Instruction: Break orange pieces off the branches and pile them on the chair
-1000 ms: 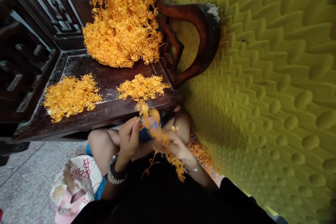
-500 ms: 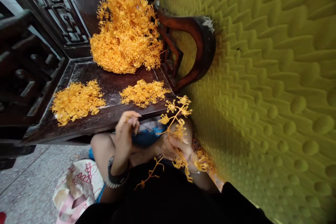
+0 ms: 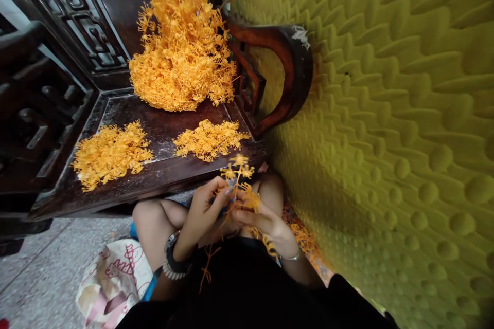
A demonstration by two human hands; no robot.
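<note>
In my right hand [image 3: 266, 221] is an orange branched artificial flower stem [image 3: 238, 177], with frilly blossom-like pieces at its upper tips and more hanging below the fingers. My left hand [image 3: 208, 205] is beside it, thumb and forefinger pinched close to the stem. What lies between those fingertips is too small and blurred to make out. A thin bare orange sprig [image 3: 208, 267] dangles below my hands against dark clothing. In front, a small heap of orange flower pieces [image 3: 210, 140] lies on the wooden chair seat [image 3: 162, 144].
A second small heap [image 3: 111, 154] is on the seat's left, and a tall orange pile [image 3: 183, 56] leans at the back. A curved armrest [image 3: 297, 72] stands by the yellow embossed wall [image 3: 386, 113]. A white cloth bag [image 3: 116, 277] sits on the floor, lower left.
My left hand has moved right and down, from apart to right beside the flower stem. My right hand has brought the stem slightly left and lower.
</note>
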